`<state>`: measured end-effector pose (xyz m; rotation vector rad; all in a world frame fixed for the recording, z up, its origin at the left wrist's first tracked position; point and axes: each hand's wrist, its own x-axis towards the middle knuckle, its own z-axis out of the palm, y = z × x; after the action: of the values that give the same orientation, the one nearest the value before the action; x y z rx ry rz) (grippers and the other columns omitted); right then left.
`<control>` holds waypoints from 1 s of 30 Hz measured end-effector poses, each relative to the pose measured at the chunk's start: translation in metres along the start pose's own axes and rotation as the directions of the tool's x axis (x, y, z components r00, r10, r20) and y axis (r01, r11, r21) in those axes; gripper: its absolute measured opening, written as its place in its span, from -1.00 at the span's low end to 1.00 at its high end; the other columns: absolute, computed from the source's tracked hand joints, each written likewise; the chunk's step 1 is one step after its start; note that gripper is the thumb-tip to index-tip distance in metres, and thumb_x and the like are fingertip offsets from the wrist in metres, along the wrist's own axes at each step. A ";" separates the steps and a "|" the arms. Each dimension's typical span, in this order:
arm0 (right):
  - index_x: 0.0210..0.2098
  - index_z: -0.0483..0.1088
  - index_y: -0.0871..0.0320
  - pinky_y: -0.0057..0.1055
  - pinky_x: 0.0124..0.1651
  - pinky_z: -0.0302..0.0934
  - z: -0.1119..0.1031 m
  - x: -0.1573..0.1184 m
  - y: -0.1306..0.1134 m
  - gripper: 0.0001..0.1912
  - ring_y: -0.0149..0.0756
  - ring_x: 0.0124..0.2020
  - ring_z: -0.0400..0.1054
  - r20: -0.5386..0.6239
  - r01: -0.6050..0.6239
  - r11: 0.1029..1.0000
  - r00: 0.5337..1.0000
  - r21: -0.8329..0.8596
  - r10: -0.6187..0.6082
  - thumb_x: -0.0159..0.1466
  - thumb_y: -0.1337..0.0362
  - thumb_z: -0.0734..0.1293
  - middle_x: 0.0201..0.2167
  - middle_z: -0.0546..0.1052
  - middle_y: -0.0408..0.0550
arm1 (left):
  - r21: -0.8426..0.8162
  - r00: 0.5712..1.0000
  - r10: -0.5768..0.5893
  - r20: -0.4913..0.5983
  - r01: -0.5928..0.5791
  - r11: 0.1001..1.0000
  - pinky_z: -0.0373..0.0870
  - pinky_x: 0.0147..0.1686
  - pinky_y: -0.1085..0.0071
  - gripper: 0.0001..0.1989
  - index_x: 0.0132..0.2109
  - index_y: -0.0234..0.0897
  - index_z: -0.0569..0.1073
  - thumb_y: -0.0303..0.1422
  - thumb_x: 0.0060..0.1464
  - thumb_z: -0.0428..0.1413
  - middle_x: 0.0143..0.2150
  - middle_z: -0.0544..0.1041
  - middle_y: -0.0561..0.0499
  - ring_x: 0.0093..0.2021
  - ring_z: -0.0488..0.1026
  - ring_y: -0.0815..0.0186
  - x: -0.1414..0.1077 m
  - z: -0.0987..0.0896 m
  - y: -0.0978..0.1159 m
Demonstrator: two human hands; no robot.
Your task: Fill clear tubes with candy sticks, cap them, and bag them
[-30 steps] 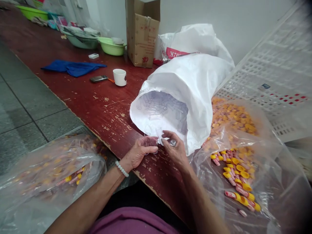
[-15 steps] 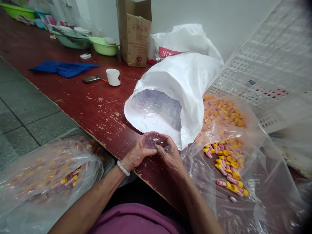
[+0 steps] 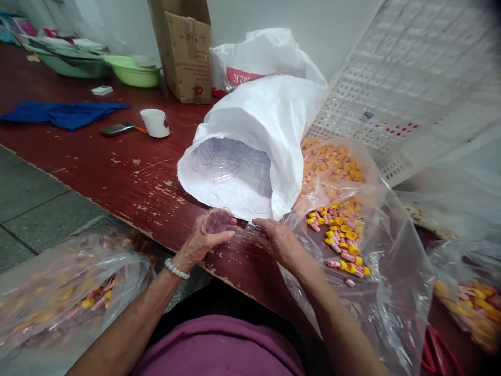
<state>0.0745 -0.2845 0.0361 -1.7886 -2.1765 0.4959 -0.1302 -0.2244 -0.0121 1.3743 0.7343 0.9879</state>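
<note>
Clear plastic tubes (image 3: 217, 221) lie in my left hand (image 3: 203, 236), its fingers curled round them just below the mouth of a white sack (image 3: 250, 115). More clear tubes (image 3: 224, 178) lie loose inside the sack. My right hand (image 3: 278, 239) is beside the sack's lower rim, with something clear at its fingertips, too blurred to make out. To its right, a transparent bag (image 3: 376, 308) holds many small pink-and-white pieces with yellow caps (image 3: 344, 235).
A white perforated basket (image 3: 364, 89) leans at the back right. Behind the red table (image 3: 129, 183) edge stand a cardboard box (image 3: 188, 57) and green basin (image 3: 135, 72). A cup (image 3: 155, 124), phone (image 3: 117, 129) and blue cloth (image 3: 64, 114) lie left. Another filled bag (image 3: 70, 292) is lower left.
The view has turned to the right, so the scene sits farther left. My hands have moved apart; my right hand has left the tubes in my left hand and shifted toward the transparent bag.
</note>
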 end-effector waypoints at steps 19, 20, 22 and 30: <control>0.17 0.10 0.22 -0.27 0.05 0.20 -0.002 -0.032 -0.005 -0.36 -0.22 0.01 0.27 -0.142 0.222 0.975 0.965 -0.008 -0.221 0.09 0.54 0.21 0.02 0.41 0.09 | 0.286 0.760 0.058 0.647 -0.313 0.906 0.36 -0.11 0.34 -0.67 -0.18 -0.29 0.45 -0.40 -0.18 0.24 -0.11 0.41 -0.07 -0.12 0.38 0.19 -0.005 0.043 0.007; 0.17 0.11 0.21 -0.28 0.05 0.19 -0.005 -0.038 -0.001 -0.38 -0.23 0.02 0.27 -0.190 0.207 0.978 0.960 -0.008 -0.205 0.10 0.54 0.19 0.04 0.40 0.08 | 0.276 0.753 0.065 0.655 -0.318 0.907 0.36 -0.11 0.34 -0.67 -0.17 -0.29 0.44 -0.40 -0.17 0.23 -0.11 0.39 -0.07 -0.11 0.38 0.20 -0.005 0.045 0.003; 0.10 0.21 0.17 -0.30 0.03 0.20 -0.012 -0.054 0.012 -0.49 -0.27 -0.01 0.29 -0.359 0.109 0.994 0.928 0.002 -0.101 0.15 0.53 0.15 0.00 0.43 0.02 | 0.264 0.753 0.092 0.652 -0.339 0.903 0.34 -0.06 0.31 -0.65 -0.15 -0.28 0.42 -0.41 -0.16 0.22 -0.07 0.36 -0.09 -0.05 0.36 0.18 -0.005 0.048 -0.001; -0.20 0.49 0.11 -0.19 -0.15 0.17 -0.012 -0.142 0.125 -0.71 -0.11 -0.17 0.29 -0.394 -0.478 0.809 0.854 -0.341 0.339 0.20 0.45 0.19 -0.14 0.51 0.09 | 0.269 0.794 0.164 0.585 -0.381 0.884 0.27 0.05 0.24 -0.66 -0.18 -0.28 0.42 -0.49 -0.21 0.20 -0.03 0.30 -0.12 0.03 0.30 0.15 -0.007 0.054 0.008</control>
<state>0.2180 -0.4013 -0.0066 -2.4029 -1.7563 -0.2152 -0.0856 -0.2551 0.0000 2.0395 0.2836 0.6232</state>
